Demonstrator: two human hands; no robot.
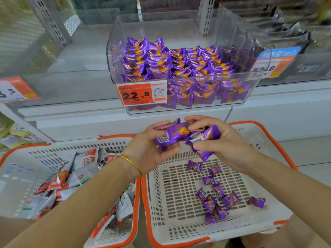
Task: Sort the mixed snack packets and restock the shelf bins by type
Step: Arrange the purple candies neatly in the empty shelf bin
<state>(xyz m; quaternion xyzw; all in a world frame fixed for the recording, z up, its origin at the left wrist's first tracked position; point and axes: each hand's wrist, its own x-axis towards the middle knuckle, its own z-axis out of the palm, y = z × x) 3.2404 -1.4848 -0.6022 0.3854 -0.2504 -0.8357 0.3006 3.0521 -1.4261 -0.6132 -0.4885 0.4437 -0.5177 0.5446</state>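
Observation:
My left hand (152,149) and my right hand (220,140) meet above the right basket, and both grip a bunch of purple snack packets (180,135) between them. More purple packets (216,197) lie scattered on the floor of the white basket with orange rim (179,238). Straight ahead, a clear shelf bin (114,51) holds several rows of the same purple packets, with an orange price tag (138,94) reading 22.8 on its front.
A second white basket (23,158) at the left holds several white-and-red snack packets (68,176). Clear bins stand to the left and right of the purple one; the right bin (295,42) holds dark packets. A white shelf ledge (89,122) runs below the bins.

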